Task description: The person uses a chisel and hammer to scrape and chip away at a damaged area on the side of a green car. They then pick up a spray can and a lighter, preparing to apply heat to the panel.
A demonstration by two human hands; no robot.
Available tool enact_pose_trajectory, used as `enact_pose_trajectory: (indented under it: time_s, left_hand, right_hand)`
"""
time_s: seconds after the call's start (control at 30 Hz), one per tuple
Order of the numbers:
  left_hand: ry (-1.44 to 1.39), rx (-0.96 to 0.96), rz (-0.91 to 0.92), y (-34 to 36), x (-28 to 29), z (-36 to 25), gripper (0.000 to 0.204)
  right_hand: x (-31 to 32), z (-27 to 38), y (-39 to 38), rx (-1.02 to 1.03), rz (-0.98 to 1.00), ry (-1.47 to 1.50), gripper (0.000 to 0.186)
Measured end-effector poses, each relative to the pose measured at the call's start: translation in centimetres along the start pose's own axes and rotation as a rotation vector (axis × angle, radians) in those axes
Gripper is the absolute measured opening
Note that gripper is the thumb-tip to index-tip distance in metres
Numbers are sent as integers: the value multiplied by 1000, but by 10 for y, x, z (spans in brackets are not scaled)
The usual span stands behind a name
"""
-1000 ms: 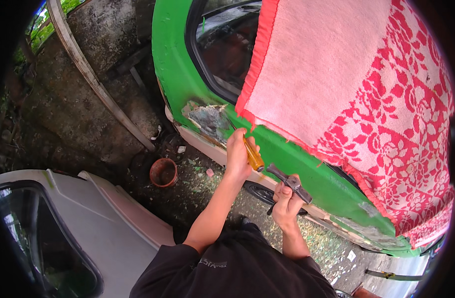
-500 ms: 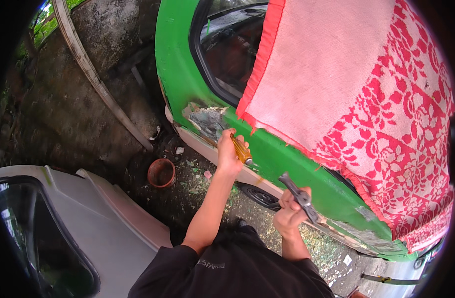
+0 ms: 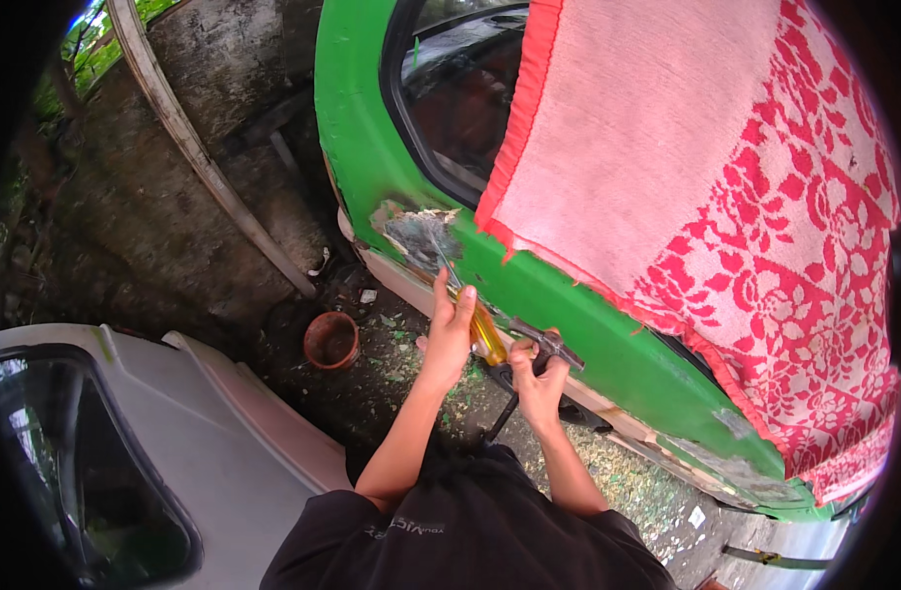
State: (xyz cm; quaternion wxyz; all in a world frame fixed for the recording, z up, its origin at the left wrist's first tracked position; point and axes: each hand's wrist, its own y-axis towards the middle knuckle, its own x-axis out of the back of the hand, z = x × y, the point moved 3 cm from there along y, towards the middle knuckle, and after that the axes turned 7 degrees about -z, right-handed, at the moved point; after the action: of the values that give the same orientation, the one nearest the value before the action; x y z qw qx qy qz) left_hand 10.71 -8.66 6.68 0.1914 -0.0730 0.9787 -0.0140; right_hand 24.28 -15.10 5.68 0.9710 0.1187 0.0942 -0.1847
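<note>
My left hand (image 3: 450, 324) grips a screwdriver-like tool (image 3: 487, 332) with a translucent yellow handle; its thin metal shaft reaches onto a scraped grey patch (image 3: 416, 234) low on the green vehicle body (image 3: 357, 118). Close at the right, my right hand (image 3: 537, 388) is closed on a metal hammer (image 3: 561, 349) with a dark handle, its head beside the end of the yellow handle. Whether the two touch I cannot tell.
A red-and-white floral cloth (image 3: 726, 216) drapes over the vehicle and part of its window (image 3: 455, 88). A pale vehicle (image 3: 205, 433) stands at lower left. An orange bucket (image 3: 330, 341) sits on the debris-strewn ground. A long curved strip (image 3: 205, 167) lies at upper left.
From half a second ago, the hammer has swung up and left to the yellow handle's end. My left hand has shifted slightly, still gripping the tool.
</note>
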Motion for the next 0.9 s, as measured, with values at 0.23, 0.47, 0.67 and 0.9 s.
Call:
enact_pose_trajectory:
  time_s: [0.23, 0.47, 0.67, 0.9]
  left_hand:
    - [-76, 40, 80, -14, -6, 2, 31]
    - [575, -309, -5, -11, 11, -15, 31]
    - [950, -1022, 418, -20, -10, -44, 41]
    - [884, -856, 692, -15, -36, -34, 35]
  right_hand:
    - [-13, 24, 2, 193, 95, -321, 28]
    - [-12, 26, 4, 33, 23, -137, 29]
    - [0, 29, 12, 65, -28, -166, 23]
    - [13, 34, 18, 270, -132, -223, 19]
